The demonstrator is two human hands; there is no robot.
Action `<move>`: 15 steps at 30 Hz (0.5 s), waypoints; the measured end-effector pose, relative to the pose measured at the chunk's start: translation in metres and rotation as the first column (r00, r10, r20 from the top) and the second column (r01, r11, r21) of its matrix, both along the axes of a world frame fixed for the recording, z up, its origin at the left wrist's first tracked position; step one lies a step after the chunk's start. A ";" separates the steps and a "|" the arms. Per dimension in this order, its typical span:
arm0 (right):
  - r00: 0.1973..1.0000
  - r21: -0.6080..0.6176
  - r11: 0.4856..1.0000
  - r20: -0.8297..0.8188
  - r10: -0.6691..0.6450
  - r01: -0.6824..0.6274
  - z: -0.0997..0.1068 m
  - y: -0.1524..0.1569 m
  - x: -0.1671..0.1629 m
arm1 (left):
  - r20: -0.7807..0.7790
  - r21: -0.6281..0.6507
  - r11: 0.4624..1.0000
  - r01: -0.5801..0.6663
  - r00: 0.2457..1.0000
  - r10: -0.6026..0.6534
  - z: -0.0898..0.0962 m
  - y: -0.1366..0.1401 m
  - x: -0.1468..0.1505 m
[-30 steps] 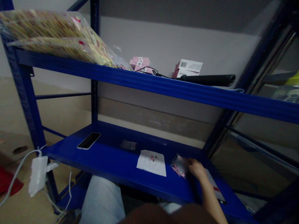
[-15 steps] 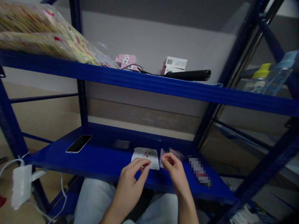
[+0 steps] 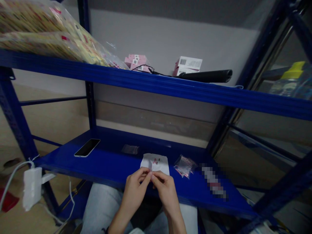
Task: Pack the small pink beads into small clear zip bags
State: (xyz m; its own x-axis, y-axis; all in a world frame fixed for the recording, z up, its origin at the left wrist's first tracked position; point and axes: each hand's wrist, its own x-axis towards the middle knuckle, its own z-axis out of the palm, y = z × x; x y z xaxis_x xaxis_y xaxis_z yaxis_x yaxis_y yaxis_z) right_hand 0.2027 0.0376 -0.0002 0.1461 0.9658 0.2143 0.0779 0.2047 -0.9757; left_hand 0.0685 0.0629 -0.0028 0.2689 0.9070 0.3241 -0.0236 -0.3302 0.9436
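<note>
My left hand (image 3: pixel 136 183) and my right hand (image 3: pixel 165 188) meet at the front edge of a white sheet of paper (image 3: pixel 162 162). Fingertips of both are pinched together on a small clear plastic bag (image 3: pixel 150 164), which is mostly hidden by the fingers. Several tiny red and dark pieces (image 3: pixel 155 161) lie on the paper just beyond. To the right of the paper rests a pile of small clear bags with red edges (image 3: pixel 184 165). Another clear bag (image 3: pixel 130 149) lies flat to the left.
A phone (image 3: pixel 87 148) lies on the left of the blue shelf (image 3: pixel 109 165). At the right is a blurred-out item (image 3: pixel 214 182). The upper shelf's beam (image 3: pixel 146 85) crosses above, carrying packed bags (image 3: pixel 48 35), pink boxes (image 3: pixel 137 61) and a black tube (image 3: pixel 207 76).
My right hand has moved left from the bag pile, bringing a small bag to my left hand. Both hands now touch at the fingertips. The view has shifted slightly.
</note>
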 end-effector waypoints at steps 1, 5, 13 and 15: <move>1.000 -0.008 1.000 0.016 0.007 -0.006 -0.001 0.000 0.000 | -0.029 0.026 1.000 -0.011 1.000 0.012 -0.001 0.000 0.001; 0.997 -0.014 0.999 0.074 -0.037 0.039 -0.006 0.001 -0.001 | -0.233 0.219 0.973 -0.077 0.964 0.129 -0.007 0.000 0.003; 0.856 0.122 0.968 0.452 -0.250 0.218 -0.014 0.005 -0.014 | -0.615 0.405 0.912 -0.062 0.720 0.322 -0.011 0.015 0.001; 0.808 0.151 0.957 0.513 -0.290 0.248 -0.015 0.007 -0.011 | -0.667 0.391 0.919 -0.055 0.671 0.324 -0.007 0.018 -0.002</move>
State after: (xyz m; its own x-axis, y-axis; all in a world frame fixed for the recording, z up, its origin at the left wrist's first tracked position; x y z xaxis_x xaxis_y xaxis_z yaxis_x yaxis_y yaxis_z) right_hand 0.1912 0.0448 -0.0149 0.2433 0.8830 0.4014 0.6349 0.1679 -0.7541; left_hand 0.0664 0.0813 -0.0099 0.3702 0.8473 0.3808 0.7001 -0.5239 0.4852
